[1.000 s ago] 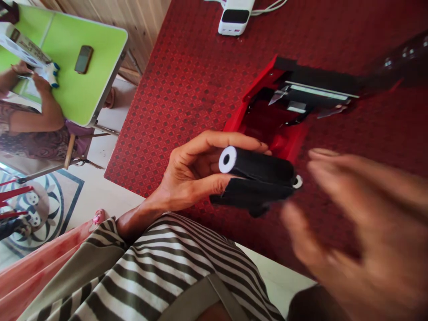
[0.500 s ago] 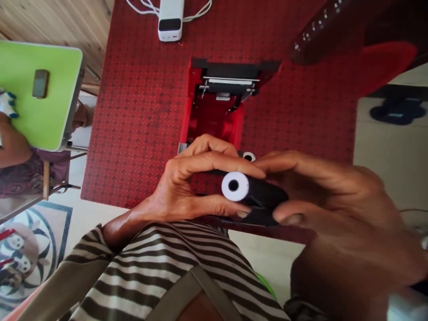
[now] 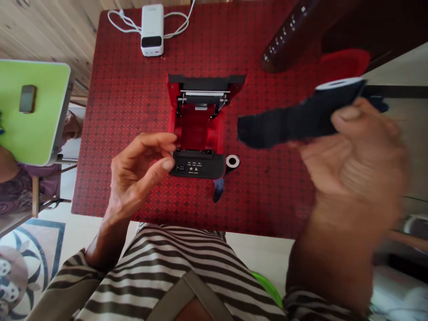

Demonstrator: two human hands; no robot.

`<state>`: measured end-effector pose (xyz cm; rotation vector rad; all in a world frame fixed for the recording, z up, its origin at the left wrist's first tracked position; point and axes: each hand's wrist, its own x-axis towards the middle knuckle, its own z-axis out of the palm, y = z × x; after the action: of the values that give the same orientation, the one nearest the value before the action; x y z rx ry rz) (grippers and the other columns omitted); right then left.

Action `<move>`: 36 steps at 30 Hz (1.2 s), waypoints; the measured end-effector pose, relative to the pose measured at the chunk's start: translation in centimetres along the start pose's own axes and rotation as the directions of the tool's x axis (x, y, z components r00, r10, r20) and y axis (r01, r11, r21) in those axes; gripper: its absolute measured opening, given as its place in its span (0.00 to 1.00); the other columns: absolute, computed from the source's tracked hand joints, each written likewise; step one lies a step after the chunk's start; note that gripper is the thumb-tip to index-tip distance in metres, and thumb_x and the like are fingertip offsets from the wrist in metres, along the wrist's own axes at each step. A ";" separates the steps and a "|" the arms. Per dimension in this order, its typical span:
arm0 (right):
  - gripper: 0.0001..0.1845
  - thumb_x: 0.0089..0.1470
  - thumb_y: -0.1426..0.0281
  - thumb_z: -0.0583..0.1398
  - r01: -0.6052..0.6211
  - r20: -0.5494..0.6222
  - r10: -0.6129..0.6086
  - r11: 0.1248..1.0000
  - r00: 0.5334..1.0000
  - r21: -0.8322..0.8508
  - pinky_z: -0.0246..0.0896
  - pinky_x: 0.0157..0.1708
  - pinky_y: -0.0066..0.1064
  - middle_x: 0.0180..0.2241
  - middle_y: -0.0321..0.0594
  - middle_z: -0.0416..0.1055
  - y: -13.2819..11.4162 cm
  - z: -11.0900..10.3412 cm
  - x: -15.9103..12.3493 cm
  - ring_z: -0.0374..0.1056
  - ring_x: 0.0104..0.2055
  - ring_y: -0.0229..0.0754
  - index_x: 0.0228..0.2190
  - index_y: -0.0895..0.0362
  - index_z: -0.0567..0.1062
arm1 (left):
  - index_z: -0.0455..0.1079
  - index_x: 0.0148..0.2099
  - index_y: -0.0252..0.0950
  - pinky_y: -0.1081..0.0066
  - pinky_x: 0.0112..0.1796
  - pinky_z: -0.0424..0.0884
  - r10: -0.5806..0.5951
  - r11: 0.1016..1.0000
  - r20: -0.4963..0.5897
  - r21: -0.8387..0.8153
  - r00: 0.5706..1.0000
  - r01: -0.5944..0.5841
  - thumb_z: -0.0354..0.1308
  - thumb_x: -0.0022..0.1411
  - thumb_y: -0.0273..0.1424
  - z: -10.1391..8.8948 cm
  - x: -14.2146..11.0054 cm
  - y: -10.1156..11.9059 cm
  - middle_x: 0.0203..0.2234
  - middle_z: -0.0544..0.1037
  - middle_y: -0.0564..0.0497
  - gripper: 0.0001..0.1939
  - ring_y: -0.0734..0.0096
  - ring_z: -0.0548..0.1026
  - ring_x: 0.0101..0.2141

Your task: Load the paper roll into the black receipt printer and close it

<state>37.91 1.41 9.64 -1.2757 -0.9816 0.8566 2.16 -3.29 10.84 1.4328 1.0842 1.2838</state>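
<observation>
Red receipt printer [image 3: 197, 165] stands open on the counter [image 3: 110, 133], its paper bay [image 3: 197, 127] not yet filled. Right hand [image 3: 354, 165] is closed on black cloth [image 3: 284, 125]; left hand [image 3: 138, 174] is half-open beside printer, pinching nothing.

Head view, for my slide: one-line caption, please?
Right hand holds a black-wrapped roll beside an open red printer; left hand hovers near it.

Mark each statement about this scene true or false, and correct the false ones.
1. The right hand holds a black strip with a white end. True.
2. The left hand grips that strip too. False: it holds nothing and hangs open beside the printer.
3. The red printer stands open. True.
4. A white ring lies inside the printer. False: it lies outside, on the red cloth.
5. A white power bank sits beyond the printer. True.
</observation>
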 end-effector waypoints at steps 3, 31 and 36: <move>0.21 0.45 0.54 0.81 0.015 -0.174 -0.014 1.000 0.985 0.001 0.58 0.25 0.35 0.37 0.36 0.79 4.9 1.4 2.5 0.70 0.33 0.44 0.36 0.44 0.81 | 0.95 0.62 0.53 0.67 0.49 0.93 -0.048 0.998 -0.062 -0.043 0.997 0.045 0.84 0.82 0.45 -0.6 -0.7 -0.6 0.47 0.95 0.50 0.12 0.65 0.93 0.46; 0.17 0.69 0.56 0.74 0.199 0.160 -0.121 0.659 0.980 -0.725 0.84 0.64 0.67 0.57 0.47 0.90 13.3 2.2 0.0 0.86 0.61 0.65 0.56 0.44 0.83 | 0.96 0.55 0.50 0.64 0.48 0.92 -0.113 0.994 -0.173 -0.036 0.978 0.108 0.85 0.80 0.47 -1.1 -1.6 -3.6 0.41 0.92 0.50 0.11 0.65 0.90 0.40; 0.26 0.67 0.54 0.76 0.189 0.183 -0.089 0.735 0.979 -0.651 0.86 0.61 0.62 0.62 0.48 0.88 12.0 1.4 -0.4 0.86 0.61 0.64 0.62 0.45 0.84 | 0.96 0.56 0.52 0.62 0.48 0.93 -0.106 0.994 -0.165 -0.037 0.981 0.101 0.84 0.81 0.47 -1.1 -1.7 -3.7 0.42 0.91 0.50 0.10 0.63 0.91 0.41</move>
<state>36.62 2.92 -2.32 -1.7297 -1.5694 0.4774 0.74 -4.08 6.92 1.2480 1.2307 1.3570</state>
